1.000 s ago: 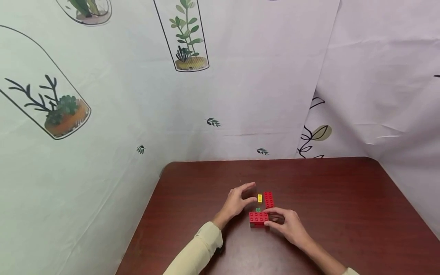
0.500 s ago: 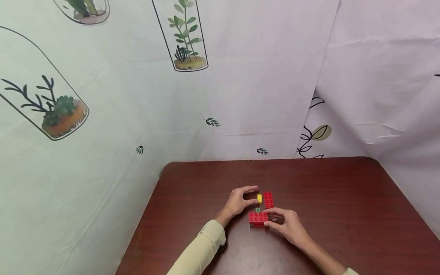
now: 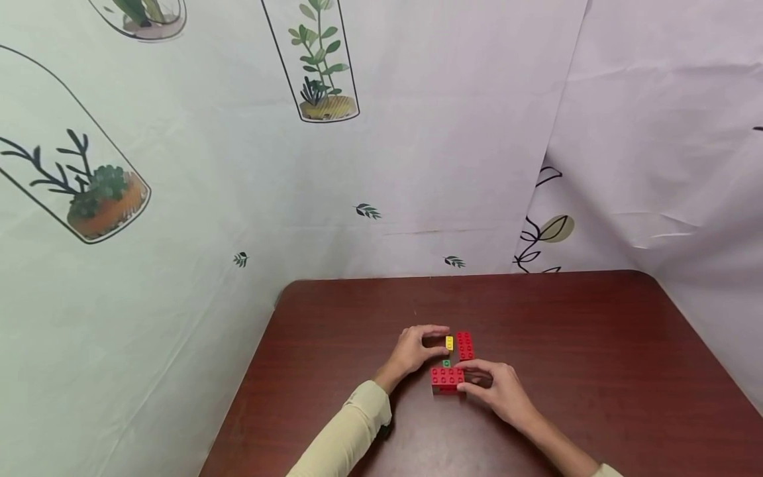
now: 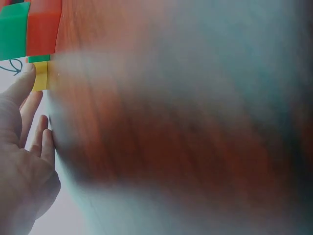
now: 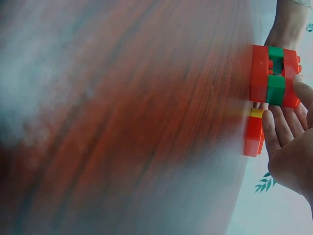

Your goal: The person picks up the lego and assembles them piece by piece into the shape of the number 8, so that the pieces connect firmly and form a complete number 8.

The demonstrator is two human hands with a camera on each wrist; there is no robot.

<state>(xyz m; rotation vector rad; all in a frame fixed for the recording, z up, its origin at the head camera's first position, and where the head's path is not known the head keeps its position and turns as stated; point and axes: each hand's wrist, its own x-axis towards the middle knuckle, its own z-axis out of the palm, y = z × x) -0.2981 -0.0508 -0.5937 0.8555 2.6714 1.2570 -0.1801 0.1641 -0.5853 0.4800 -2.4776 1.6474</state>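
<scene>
Two pinches

Head: I watch left fingers [image 3: 437, 329] pinch one yellow brick [image 3: 450, 343] on the wood-grained surface [image 3: 548, 331], right fingers [image 3: 477, 364] a studded stack [image 3: 445, 376]. Left wrist: the yellow brick's smooth side. Right wrist: two green blocks [image 5: 276, 90] between two red slabs [image 5: 259, 73].

At the head view's lower centre, the block stack [image 3: 447, 377] was red, with green between its red layers in the right wrist view. Above it were a green block [image 3: 446, 364], yellow block [image 3: 450, 343] and red block [image 3: 465, 346]. The tabletop [image 3: 566, 338] was dark-streaked reddish brown; the whitish cloth [image 3: 441, 152] bore green plants [image 3: 107, 182], upper left.
</scene>
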